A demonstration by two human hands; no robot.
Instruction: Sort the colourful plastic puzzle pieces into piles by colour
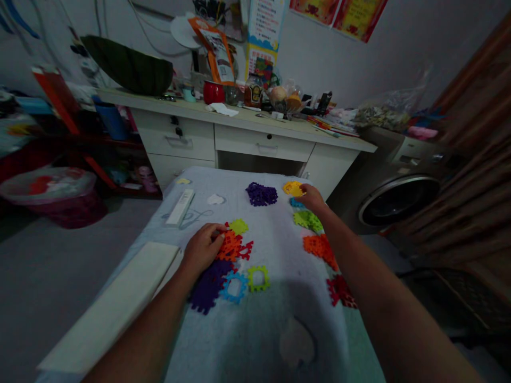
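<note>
My left hand (203,246) rests at a mixed pile on the cloth-covered table, its fingers bent and closed at the edge of an orange interlocking piece (229,246). Red pieces (246,250), a yellow-green piece (238,226) and dark purple pieces (209,284) lie around it. Nearer to me are a blue square frame piece (234,287) and a lime frame piece (258,278). At the far right, my right hand (313,198) pinches a yellow interlocking piece (293,188) at the yellow group; its fingertips are partly hidden. Blue pieces (296,202) lie just below that hand.
Down the right side lie green pieces (307,219), orange pieces (319,249) and dark red pieces (341,291). A purple heap (261,194) sits at the far middle. White boxes (115,303) line the left edge. Behind stand a drawer desk (243,123) and a washing machine (383,175).
</note>
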